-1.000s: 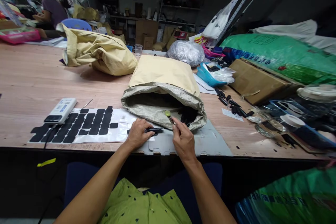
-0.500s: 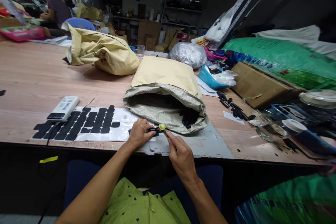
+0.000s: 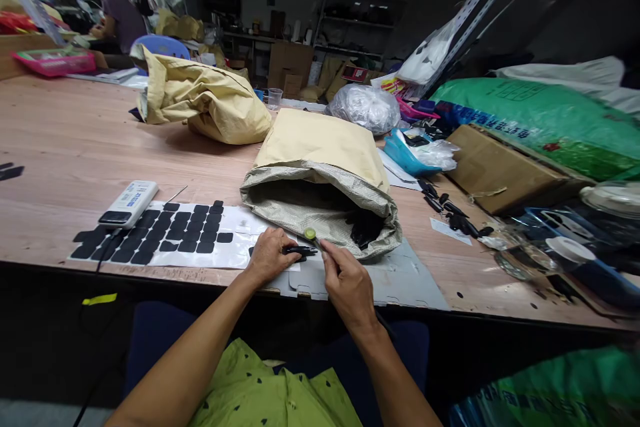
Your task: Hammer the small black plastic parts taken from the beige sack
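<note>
Far left: white device [image 3: 131, 201] with a dark display, parked on the end of a white sheet [image 3: 241, 219] carrying rows of black pads [image 3: 187, 235]. Probably weighs that end down; cable drops over the near edge, so it sits out of the hands' way. Thin metal rod [image 3: 179, 193] lies just past the sheet.

Left hand [image 3: 271, 257] lies low at the sheet's right end, thumb and fingers closed around a slim black part [image 3: 301, 251] — tip pointing right, toward the other hand. Looks like a steadying grip, leaving the far end exposed.

Beige sack [image 3: 320, 140] lies right behind, rim folded back, mouth gaping at the worker. Likely set that way for easy reach; dark pieces [image 3: 367, 228] show inside, right side.

Green-tipped tool [image 3: 310, 234] is tilted, head just by the part's tip; can't tell if they touch. Right hand [image 3: 350, 283] pinches its handle between thumb and fingers, head left free, presumably for control. Grey board [image 3: 410, 280] underneath — likely shields the tabletop.

Further right, loose black parts [image 3: 455, 213] lie near a cardboard box [image 3: 505, 167], well clear of both hands.
</note>
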A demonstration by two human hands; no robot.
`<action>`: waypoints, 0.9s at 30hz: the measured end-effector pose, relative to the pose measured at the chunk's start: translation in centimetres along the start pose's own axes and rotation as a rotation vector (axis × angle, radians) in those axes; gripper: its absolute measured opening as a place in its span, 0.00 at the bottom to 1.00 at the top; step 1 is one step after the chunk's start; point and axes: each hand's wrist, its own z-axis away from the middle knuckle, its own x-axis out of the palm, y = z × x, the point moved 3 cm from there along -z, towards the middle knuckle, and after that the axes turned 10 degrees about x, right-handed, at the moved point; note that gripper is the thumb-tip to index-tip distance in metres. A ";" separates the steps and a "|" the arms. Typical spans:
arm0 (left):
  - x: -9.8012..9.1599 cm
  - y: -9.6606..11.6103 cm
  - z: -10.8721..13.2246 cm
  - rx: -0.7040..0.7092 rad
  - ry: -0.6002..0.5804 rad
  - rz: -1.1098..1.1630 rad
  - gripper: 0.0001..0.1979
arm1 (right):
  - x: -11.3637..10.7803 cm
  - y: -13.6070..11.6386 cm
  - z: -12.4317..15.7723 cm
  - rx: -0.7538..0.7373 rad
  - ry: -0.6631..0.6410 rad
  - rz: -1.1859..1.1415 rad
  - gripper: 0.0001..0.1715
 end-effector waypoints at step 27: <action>-0.1 4.5 8.9 0.220 -0.056 0.450 0.12 | 3.0 3.0 -4.3 0.030 0.144 0.523 0.16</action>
